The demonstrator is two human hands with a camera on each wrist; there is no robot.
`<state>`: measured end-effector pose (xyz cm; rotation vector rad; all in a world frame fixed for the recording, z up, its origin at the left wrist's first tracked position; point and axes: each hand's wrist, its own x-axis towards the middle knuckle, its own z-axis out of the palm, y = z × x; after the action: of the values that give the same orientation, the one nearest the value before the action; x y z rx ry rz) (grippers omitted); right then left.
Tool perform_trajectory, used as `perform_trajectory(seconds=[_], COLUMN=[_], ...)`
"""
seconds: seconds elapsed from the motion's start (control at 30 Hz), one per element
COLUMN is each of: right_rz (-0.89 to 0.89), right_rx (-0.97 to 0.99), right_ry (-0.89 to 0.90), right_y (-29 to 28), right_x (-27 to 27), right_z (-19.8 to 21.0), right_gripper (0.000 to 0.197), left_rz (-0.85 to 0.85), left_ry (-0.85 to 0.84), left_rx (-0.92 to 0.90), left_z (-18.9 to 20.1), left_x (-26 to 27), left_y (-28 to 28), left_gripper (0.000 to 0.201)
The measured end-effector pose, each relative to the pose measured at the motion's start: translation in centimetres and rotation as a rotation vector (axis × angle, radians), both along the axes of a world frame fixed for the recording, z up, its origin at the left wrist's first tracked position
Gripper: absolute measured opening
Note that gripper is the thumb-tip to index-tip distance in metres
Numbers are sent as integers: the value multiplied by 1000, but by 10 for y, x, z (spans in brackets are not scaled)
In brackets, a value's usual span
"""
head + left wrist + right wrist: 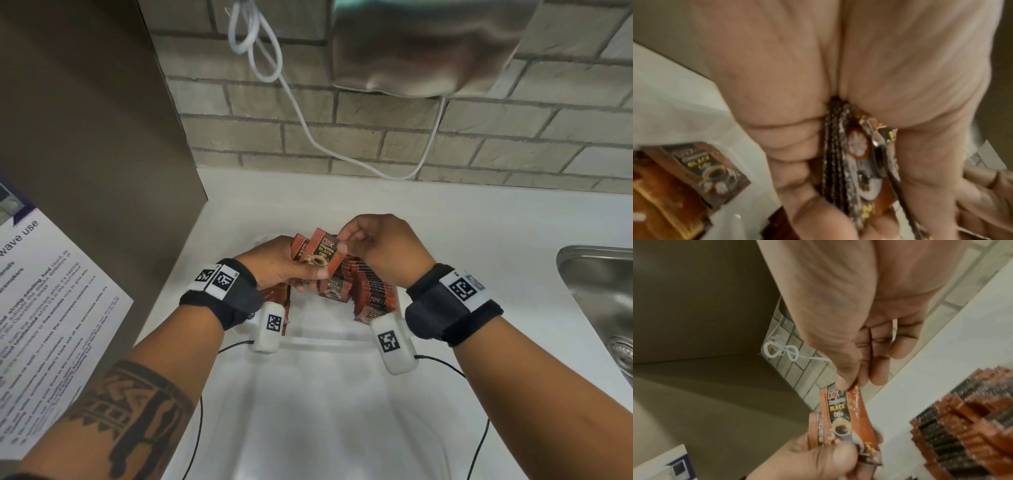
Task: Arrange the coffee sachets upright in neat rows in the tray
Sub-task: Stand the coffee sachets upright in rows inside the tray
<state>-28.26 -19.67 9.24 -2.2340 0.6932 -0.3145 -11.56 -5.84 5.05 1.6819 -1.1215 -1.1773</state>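
- The left hand (281,263) grips a small bundle of coffee sachets (859,162) between thumb and curled fingers, edges up, above the tray.
- The right hand (380,246) pinches the top corner of the front sachet (322,251) of that bundle, thumb against forefinger; the other fingers are loosely curled.
- That sachet is tilted, its printed face towards the head camera, its lower end under the left thumb.
- The clear tray (329,342) sits on the white worktop (479,219); its walls are hard to make out.
- Rows of sachets (370,294) stand upright in the tray at about 5 o'clock from the hands; more sachets (277,294) lie at 7 o'clock, partly hidden by the left wrist.
- A steel sink (603,294) lies at 3 o'clock, a printed notice (51,308) at 9 o'clock, a white cable (308,120) on the brick wall at 12 o'clock.
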Motion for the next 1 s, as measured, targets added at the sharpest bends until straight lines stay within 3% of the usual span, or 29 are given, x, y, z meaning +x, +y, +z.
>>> perform_trajectory(seconds=[0.1,0.17,0.27,0.47,0.57,0.83,1.0], right_rz=[2,29,29,38,37,19,58], right_rx=[-128,-186,-219,-291,-308,-298,-364], right_ry=[72,149,245,462,566,607,614], right_y=[-6,-9,-12,-4,-4,-8,-8], right_x=[-4,-6,-2,14,23,32,32], right_z=[1,-4,-20,-31,-37,-53,-54], right_gripper=[7,11,14,15,15,26,18], left_rz=[-26,-100,-216,-334,-409,-421,-401], left_ry=[-279,-374,-346,-390,-441,-485,-451], left_rx=[136,291,454,541,570,634,650], left_z=[6,12,15,-5,-16,-35,-42], left_x=[17,25,17,-14,-27,-36,-32], left_y=[8,12,12,-12,-25,-46,-49], left_gripper=[42,48,39,34,40,28,34])
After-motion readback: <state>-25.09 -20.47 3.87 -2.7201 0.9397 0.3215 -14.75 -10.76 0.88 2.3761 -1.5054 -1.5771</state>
